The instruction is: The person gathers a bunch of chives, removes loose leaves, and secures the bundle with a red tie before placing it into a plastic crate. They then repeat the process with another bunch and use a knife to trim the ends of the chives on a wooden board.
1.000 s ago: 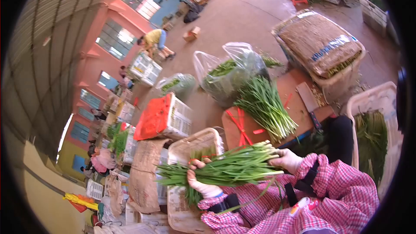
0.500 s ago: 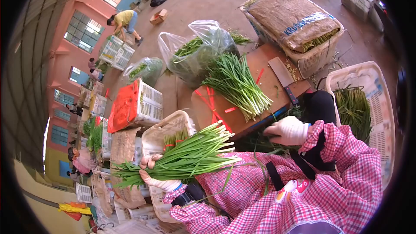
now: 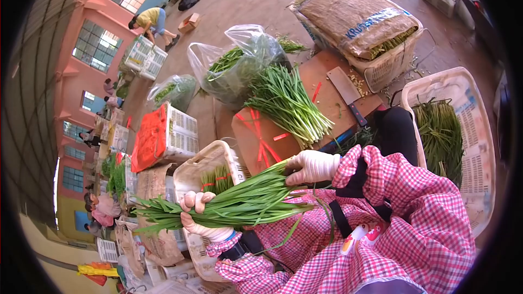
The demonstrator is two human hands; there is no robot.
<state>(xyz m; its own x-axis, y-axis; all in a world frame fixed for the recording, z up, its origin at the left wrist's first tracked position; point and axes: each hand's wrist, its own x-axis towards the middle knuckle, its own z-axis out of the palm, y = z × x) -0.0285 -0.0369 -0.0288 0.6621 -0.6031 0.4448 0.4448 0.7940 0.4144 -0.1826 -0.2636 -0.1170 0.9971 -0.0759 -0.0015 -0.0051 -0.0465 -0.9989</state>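
Observation:
My left hand (image 3: pixel 201 219), gloved, is wrapped round the leafy part of a bunch of green stalks (image 3: pixel 245 198) held across my lap. At the pale stem end of that bunch, my right hand (image 3: pixel 311 167), in a white glove, has its fingers closed on the stalks. Another pile of green stalks (image 3: pixel 291 106) lies on the brown board (image 3: pixel 245 136), beside red strips (image 3: pixel 260 135) and a cleaver (image 3: pixel 346 93) with a dark handle.
A crate of tied bundles (image 3: pixel 182 177) stands by my left hand. At the right is a crate (image 3: pixel 479 130) of greens. Beyond the board are plastic bags (image 3: pixel 218 87) and a sack-covered crate (image 3: pixel 354 16). A person (image 3: pixel 150 19) bends over crates farther back.
My right hand has moved left and up from beside the board to the bunch's stem end and closed on it. The whole view has shifted slightly.

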